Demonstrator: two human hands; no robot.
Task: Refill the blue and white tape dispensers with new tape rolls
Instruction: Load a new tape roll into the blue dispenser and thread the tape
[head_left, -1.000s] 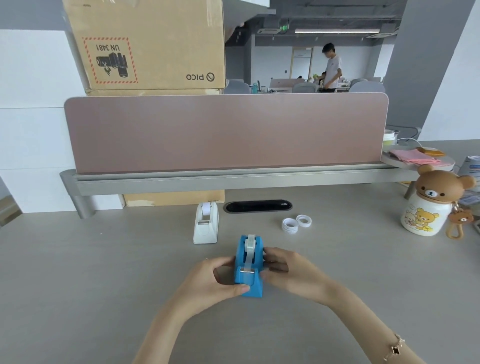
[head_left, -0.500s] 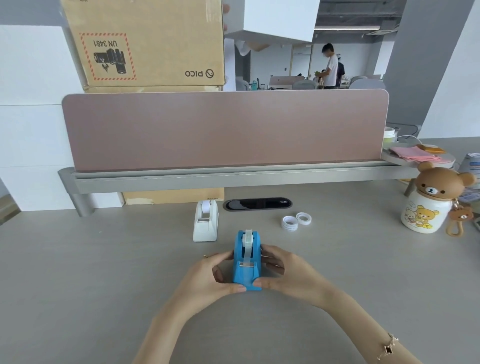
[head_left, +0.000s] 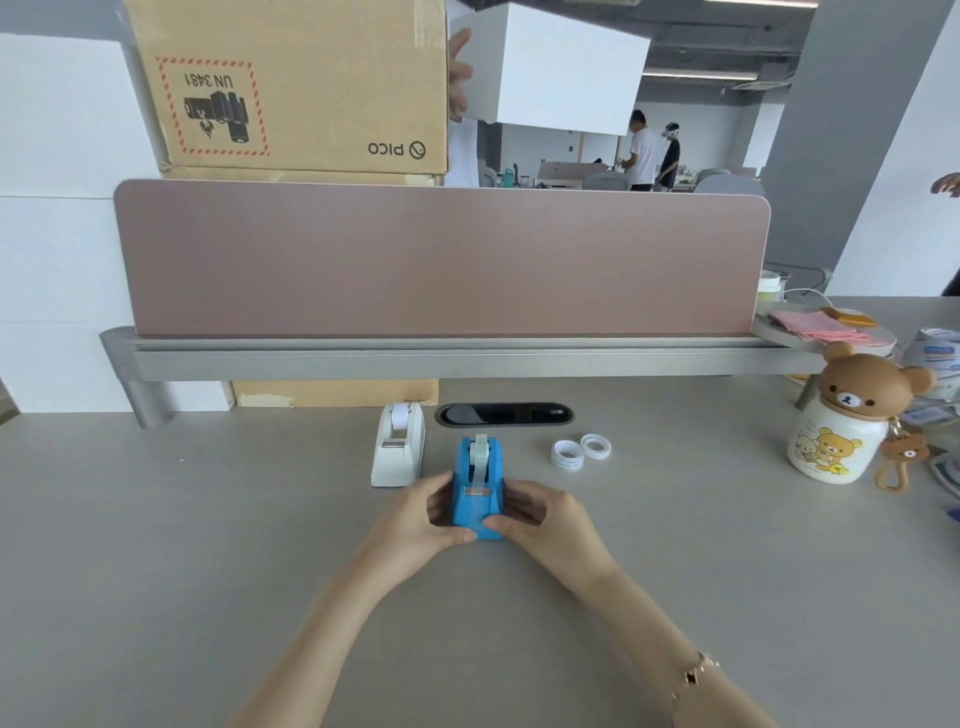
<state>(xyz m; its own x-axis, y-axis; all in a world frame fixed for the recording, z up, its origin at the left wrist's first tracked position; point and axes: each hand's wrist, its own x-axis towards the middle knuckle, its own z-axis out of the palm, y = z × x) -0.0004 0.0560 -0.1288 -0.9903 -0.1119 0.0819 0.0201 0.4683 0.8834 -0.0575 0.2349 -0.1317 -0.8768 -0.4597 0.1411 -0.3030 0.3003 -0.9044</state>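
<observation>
Both hands — left (head_left: 415, 519), right (head_left: 540, 519) — grip the blue dispenser (head_left: 478, 488) (white dispenser (head_left: 397, 447), 2 tape rolls (head_left: 579, 452) nearby).

Both bare forearms reach forward over the desk and converge; the left hand (head_left: 415, 519) and right hand (head_left: 545, 522) curl thumbs and fingers around the sides of the small blue plastic tape dispenser (head_left: 478, 493)

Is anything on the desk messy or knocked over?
Nothing looks knocked over or spilled. The blue dispenser stands upright between both hands, the white dispenser stands upright beside it, and two small rings sit loose on the desk.
</observation>
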